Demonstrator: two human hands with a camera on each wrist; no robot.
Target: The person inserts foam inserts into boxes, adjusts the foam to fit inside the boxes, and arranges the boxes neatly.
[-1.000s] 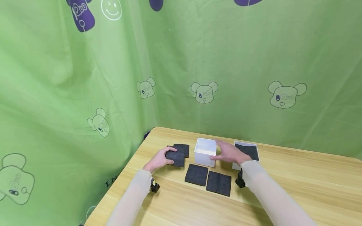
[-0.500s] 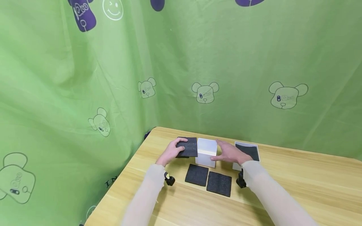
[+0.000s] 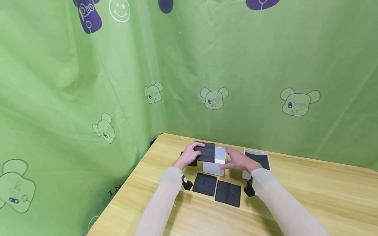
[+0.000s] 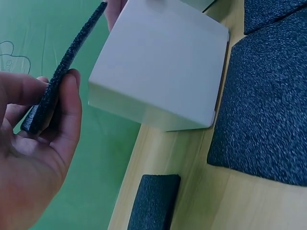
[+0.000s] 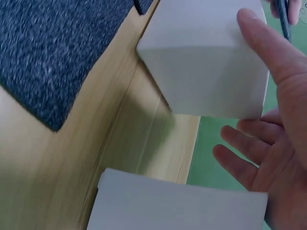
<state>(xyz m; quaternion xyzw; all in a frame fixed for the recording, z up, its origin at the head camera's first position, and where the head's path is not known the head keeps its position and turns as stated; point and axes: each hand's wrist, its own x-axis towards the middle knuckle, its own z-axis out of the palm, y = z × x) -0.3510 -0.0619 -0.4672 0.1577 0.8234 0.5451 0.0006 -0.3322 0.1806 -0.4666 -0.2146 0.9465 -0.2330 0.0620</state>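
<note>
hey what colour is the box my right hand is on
White; the box shows best in the head view.

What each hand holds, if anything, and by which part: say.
The left hand pinches a black pad by its left edge; the right hand grips a white box by its right side.

The black pad (image 3: 205,152) in the left hand (image 3: 187,155) screens part of the white box (image 3: 213,169) from me; that hand half hides another pad (image 3: 193,163). The right hand (image 3: 238,160) blocks some of the second box (image 5: 177,203). The small lettering on the curtain (image 3: 251,55) I can't read.
</note>
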